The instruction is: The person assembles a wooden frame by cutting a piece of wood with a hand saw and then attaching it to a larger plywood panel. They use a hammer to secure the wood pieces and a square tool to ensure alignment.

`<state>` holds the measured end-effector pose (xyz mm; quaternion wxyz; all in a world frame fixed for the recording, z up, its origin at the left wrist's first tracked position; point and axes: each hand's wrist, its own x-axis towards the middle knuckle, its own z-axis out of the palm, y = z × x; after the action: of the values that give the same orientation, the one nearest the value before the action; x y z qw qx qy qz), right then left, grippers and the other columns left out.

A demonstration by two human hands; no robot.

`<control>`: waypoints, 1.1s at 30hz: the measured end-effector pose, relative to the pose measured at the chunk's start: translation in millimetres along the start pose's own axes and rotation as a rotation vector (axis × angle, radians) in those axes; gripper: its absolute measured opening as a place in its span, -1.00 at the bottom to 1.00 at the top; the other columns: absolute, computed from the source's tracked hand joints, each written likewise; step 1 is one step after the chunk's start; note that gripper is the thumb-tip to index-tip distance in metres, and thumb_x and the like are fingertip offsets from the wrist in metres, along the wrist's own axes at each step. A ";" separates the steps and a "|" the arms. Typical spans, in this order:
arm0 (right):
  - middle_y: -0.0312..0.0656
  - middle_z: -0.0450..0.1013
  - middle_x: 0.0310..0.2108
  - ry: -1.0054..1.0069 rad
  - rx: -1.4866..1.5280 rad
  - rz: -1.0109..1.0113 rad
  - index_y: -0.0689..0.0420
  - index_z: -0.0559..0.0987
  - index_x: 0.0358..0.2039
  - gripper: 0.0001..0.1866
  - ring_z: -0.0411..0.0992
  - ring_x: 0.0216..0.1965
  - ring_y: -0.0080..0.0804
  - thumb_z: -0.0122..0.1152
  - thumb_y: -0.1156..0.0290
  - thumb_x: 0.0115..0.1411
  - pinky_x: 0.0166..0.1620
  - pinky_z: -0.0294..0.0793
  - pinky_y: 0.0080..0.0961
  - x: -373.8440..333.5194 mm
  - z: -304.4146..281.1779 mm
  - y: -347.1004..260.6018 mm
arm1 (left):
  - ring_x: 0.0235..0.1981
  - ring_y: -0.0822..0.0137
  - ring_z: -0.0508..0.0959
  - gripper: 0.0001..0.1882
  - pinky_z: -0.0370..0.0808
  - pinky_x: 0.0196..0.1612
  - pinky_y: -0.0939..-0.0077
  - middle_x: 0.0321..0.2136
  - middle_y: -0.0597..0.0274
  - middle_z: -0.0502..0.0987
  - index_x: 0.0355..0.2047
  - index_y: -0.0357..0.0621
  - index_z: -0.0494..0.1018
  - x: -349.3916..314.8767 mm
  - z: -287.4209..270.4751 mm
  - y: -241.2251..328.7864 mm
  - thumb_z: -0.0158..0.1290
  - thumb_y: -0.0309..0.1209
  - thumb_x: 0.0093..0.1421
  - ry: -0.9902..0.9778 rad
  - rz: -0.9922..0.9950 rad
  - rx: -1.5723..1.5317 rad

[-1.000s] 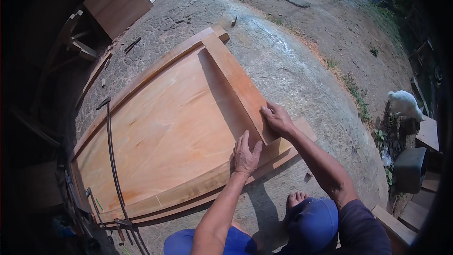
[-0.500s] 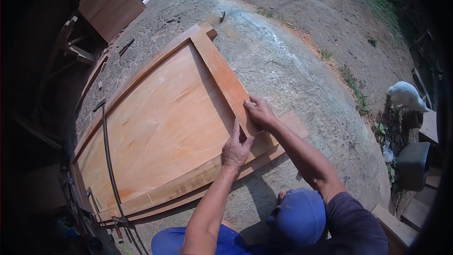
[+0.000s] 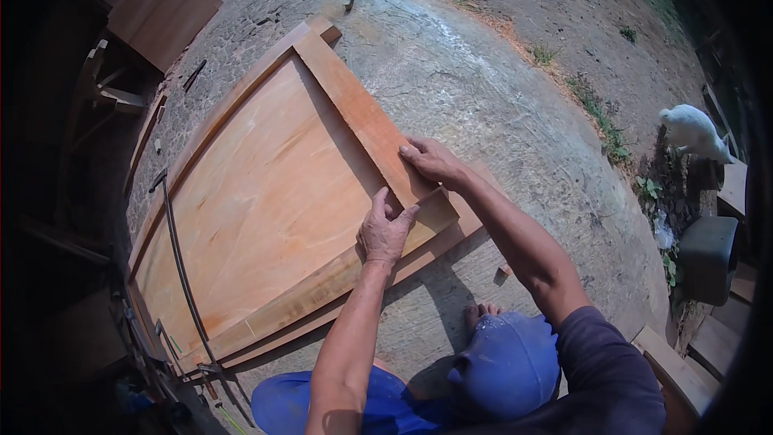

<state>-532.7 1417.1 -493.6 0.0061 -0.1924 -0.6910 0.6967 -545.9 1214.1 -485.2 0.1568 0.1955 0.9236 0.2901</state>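
A large flat wooden frame (image 3: 233, 125) with a thin plywood panel (image 3: 250, 193) inside it lies on the ground before me. Across its right end runs a reddish wooden board (image 3: 350, 101) with a rough inner edge. My right hand (image 3: 435, 163) grips this board's outer edge near the close corner, thumb on top. At the same corner my left hand (image 3: 383, 232) is on the near rail (image 3: 298, 302), its index finger bent against the board's inner edge and its thumb by the joint. Some of its fingertips are hidden. A long bar clamp (image 3: 179, 258) spans the frame's left part.
A brown wooden box (image 3: 165, 12) stands at the far left among stacked wood. On the right are a white animal (image 3: 694, 130), a grey container (image 3: 707, 262) and loose planks (image 3: 672, 370). A small wood block (image 3: 503, 272) lies near my foot.
The frame and both hands sit slightly further left and higher in the picture. My left index finger, straight before, is now bent. The right hand keeps its hold on the board.
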 end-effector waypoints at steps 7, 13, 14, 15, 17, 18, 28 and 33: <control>0.24 0.56 -0.10 0.220 -0.335 -0.016 0.22 0.57 0.02 -0.42 0.56 -0.01 0.10 0.07 -0.07 0.34 0.03 0.49 -0.09 6.8 19.8 10.1 | -0.19 0.05 0.66 -0.11 0.55 -0.11 0.15 -0.19 0.05 0.65 0.42 -0.07 0.13 -2.7 11.1 -1.4 0.25 -0.05 0.19 0.039 0.121 -0.064; 0.17 0.62 -0.27 0.227 -0.319 -0.063 0.25 0.64 -0.09 -0.39 0.61 -0.18 0.08 0.19 -0.14 0.26 -0.11 0.55 -0.11 6.5 16.9 20.8 | -0.19 -0.08 0.60 -0.05 0.49 -0.05 0.06 -0.25 -0.07 0.61 0.47 -0.03 0.05 -6.1 9.7 0.6 0.16 0.10 0.21 0.024 0.155 0.096; 0.17 0.62 -0.27 0.222 -0.318 -0.057 0.26 0.64 -0.10 -0.39 0.62 -0.20 0.07 0.19 -0.14 0.26 -0.12 0.55 -0.12 7.5 15.7 22.0 | -0.18 -0.07 0.61 -0.05 0.49 -0.05 0.06 -0.24 -0.07 0.61 0.47 -0.03 0.05 -5.4 8.2 1.3 0.16 0.10 0.21 0.024 0.164 0.096; 0.17 0.62 -0.28 0.219 -0.314 -0.052 0.27 0.64 -0.10 -0.38 0.62 -0.21 0.06 0.19 -0.13 0.26 -0.14 0.55 -0.13 9.3 14.1 22.8 | -0.14 -0.08 0.62 -0.03 0.51 -0.04 0.08 -0.17 -0.11 0.62 0.47 -0.08 0.03 -3.6 6.3 2.1 0.19 0.08 0.22 0.012 0.169 0.106; 0.16 0.62 -0.31 0.213 -0.277 -0.054 0.28 0.63 -0.11 -0.38 0.62 -0.25 0.03 0.21 -0.13 0.26 -0.16 0.56 -0.14 5.3 17.2 18.5 | -0.15 -0.07 0.63 -0.02 0.51 -0.04 0.09 -0.18 -0.11 0.62 0.47 -0.08 0.03 -5.6 6.3 0.4 0.19 0.08 0.21 0.017 0.178 0.097; 0.16 0.61 -0.32 0.212 -0.241 -0.071 0.28 0.63 -0.12 -0.39 0.62 -0.26 0.02 0.21 -0.12 0.26 -0.18 0.56 -0.15 2.9 19.3 16.5 | -0.15 -0.07 0.63 -0.02 0.51 -0.04 0.09 -0.18 -0.11 0.62 0.47 -0.08 0.04 -5.7 6.2 -0.7 0.20 0.07 0.21 0.019 0.184 0.094; 0.10 0.63 -0.34 0.223 -0.254 -0.062 0.24 0.64 -0.08 -0.46 0.64 -0.30 -0.09 0.22 -0.05 0.28 -0.21 0.57 -0.20 -0.3 17.2 6.4 | -0.18 -0.06 0.64 -0.02 0.52 -0.07 0.11 -0.20 -0.07 0.63 0.47 -0.07 0.05 -3.7 10.9 -2.8 0.21 0.08 0.20 0.054 0.199 0.082; 0.07 0.64 -0.31 0.212 -0.198 -0.043 0.23 0.64 -0.05 -0.46 0.64 -0.28 -0.14 0.21 -0.04 0.29 -0.19 0.57 -0.22 -2.8 19.0 -2.0 | -0.22 -0.03 0.65 -0.05 0.54 -0.11 0.13 -0.26 -0.04 0.64 0.45 -0.07 0.10 -4.6 8.0 -0.2 0.25 0.03 0.18 0.077 0.173 0.083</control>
<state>-535.8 1398.1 -491.5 0.0749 -0.2497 -0.7558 0.6006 -538.7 1215.7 -490.8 0.0875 0.2697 0.9198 0.2713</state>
